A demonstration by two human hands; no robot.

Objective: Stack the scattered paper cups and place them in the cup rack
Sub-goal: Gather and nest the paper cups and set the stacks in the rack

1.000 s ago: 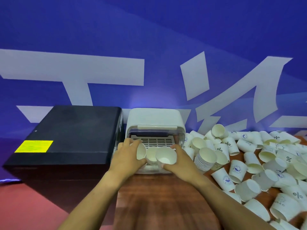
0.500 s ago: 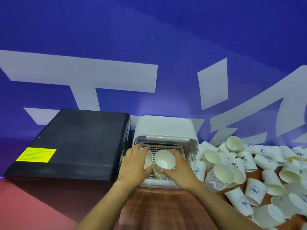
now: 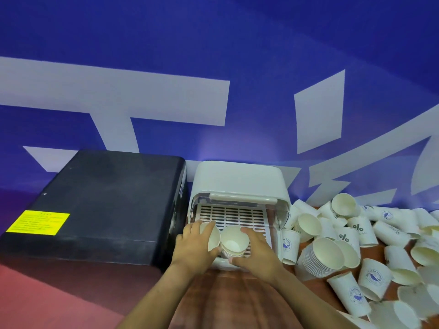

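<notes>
**Loading two cup stacks into the white rack**

Spreading across the whole background is a blue wall (image 3: 237, 55) with large pale shapes painted on it. Below it, on the left, sits a big black box (image 3: 99, 205) with a yellow label (image 3: 38, 222) on its top near the left edge. The wooden surface (image 3: 228, 302) runs from the bottom centre off to the right.

Just right of the black box stands the white cup rack (image 3: 240, 179), its clear front cover raised and a slotted tray (image 3: 237, 216) showing inside. To the right of the rack, a heap of scattered paper cups (image 3: 370, 238) covers the surface, most lying on their sides, some printed with a percent sign and some with a blue round mark. At the near left edge of that heap lies a tilted stack of nested cups (image 3: 320, 257), mouth towards the camera.

At the rack's front edge, the right hand (image 3: 255, 254) has its fingers curled round a short stack of cups (image 3: 234, 241) resting on the slotted tray, mouth facing up and forward. The left hand (image 3: 196, 246) has its fingers wrapped round a second cup stack (image 3: 212, 236), tilted with its mouth turned to the right, touching the first stack at the left side of the tray.
</notes>
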